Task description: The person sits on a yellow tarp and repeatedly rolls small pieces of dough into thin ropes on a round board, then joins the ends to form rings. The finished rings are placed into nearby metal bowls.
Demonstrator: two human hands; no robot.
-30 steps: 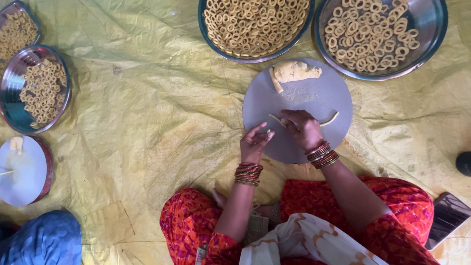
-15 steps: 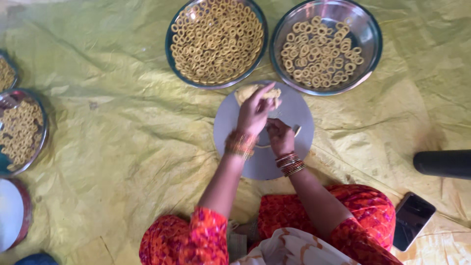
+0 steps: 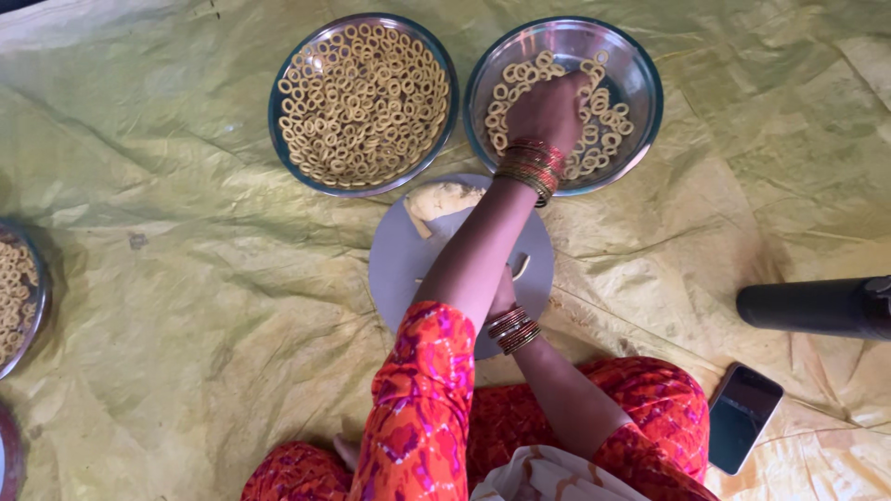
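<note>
My left hand (image 3: 548,109) reaches forward into the right steel plate (image 3: 640,83), its fingers curled down among the dough rings (image 3: 603,139); what it holds is hidden. Below my left forearm lies a round grey board (image 3: 399,269) with a lump of dough (image 3: 445,197) at its far edge. My right hand (image 3: 502,295) rests on the board, mostly covered by the left forearm, with red and gold bangles at its wrist. A short dough strip (image 3: 522,267) lies beside it.
A second steel plate (image 3: 283,83) full of dough rings stands at the left of the first. Another plate of rings (image 3: 37,297) is at the left edge. A phone (image 3: 742,417) and a black cylinder (image 3: 817,306) lie at the right on the yellow sheet (image 3: 186,278).
My left hand has gone from the dough lump on the board forward into the right plate of rings. The right hand has stayed on the board. The view has shifted.
</note>
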